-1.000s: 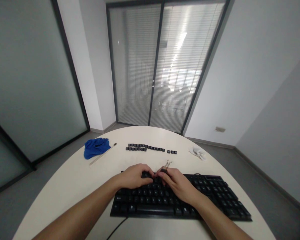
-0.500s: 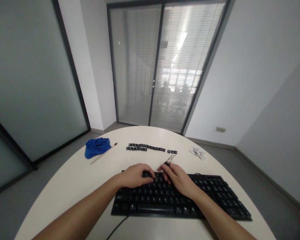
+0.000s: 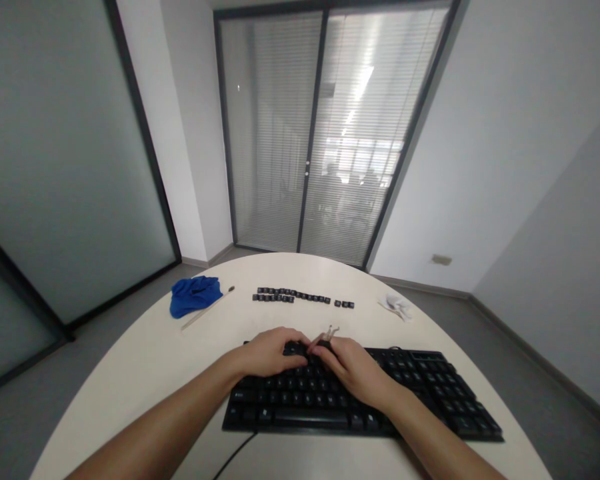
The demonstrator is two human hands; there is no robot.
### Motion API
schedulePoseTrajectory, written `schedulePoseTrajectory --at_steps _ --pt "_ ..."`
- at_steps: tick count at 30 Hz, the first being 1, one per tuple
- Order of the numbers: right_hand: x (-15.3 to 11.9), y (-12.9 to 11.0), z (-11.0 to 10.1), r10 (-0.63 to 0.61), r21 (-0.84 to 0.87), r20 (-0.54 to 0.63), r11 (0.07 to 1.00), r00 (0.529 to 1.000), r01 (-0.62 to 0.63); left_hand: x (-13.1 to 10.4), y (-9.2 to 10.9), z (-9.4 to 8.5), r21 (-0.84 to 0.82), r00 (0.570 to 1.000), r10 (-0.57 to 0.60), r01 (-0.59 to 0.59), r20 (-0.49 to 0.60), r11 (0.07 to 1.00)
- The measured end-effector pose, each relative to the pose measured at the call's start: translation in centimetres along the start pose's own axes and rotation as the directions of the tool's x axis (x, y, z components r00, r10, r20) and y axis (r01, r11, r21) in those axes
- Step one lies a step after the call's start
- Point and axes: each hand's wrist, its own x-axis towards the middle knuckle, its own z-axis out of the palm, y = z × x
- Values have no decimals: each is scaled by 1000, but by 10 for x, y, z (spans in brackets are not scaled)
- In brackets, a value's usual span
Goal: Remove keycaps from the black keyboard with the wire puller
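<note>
A black keyboard [image 3: 313,419] lies across the near part of the table under both hands. My left hand [image 3: 267,352] rests over its upper left keys, thumb and forefinger curved with a gap between them and nothing visible held. In my right hand [image 3: 355,367] is a small wire keycap puller [image 3: 333,331], its two prongs pointing up and away from the keys. The fingers of that hand are closed and hide most of the puller. The fingertips of both hands nearly meet above the top key rows, covering the keys there.
Loose black keycaps [image 3: 310,297] lie in rows beyond the keyboard. A blue cloth [image 3: 195,297] and a thin wooden-handled brush [image 3: 207,310] are at the far left. Crumpled white material [image 3: 397,306] sits at the far right. A cable [image 3: 235,455] runs off the near edge.
My right hand has moved left towards my left hand. The puller's prongs have shifted left and nearer, away from the loose keycaps. My left hand has stayed in place.
</note>
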Motion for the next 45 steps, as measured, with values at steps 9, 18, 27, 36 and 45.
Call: schedulePoseTrajectory --at_steps 9,18,27,36,45 --pt "3 15 2 87 283 -61 957 994 -67 3 21 6 90 997 39 -33 -61 995" --pt "2 14 -1 118 391 -60 916 991 -85 1 37 10 145 989 -11 33 -148 989" --pt "0 12 -5 54 412 -7 910 999 -47 3 46 11 -32 987 44 -49 -158 998" --pt "1 15 -2 114 400 -27 912 993 -94 14 14 4 -298 954 -156 76 -255 951" --pt "2 17 -1 126 412 -17 905 992 -108 13 -35 -2 -24 936 -242 244 -255 969"
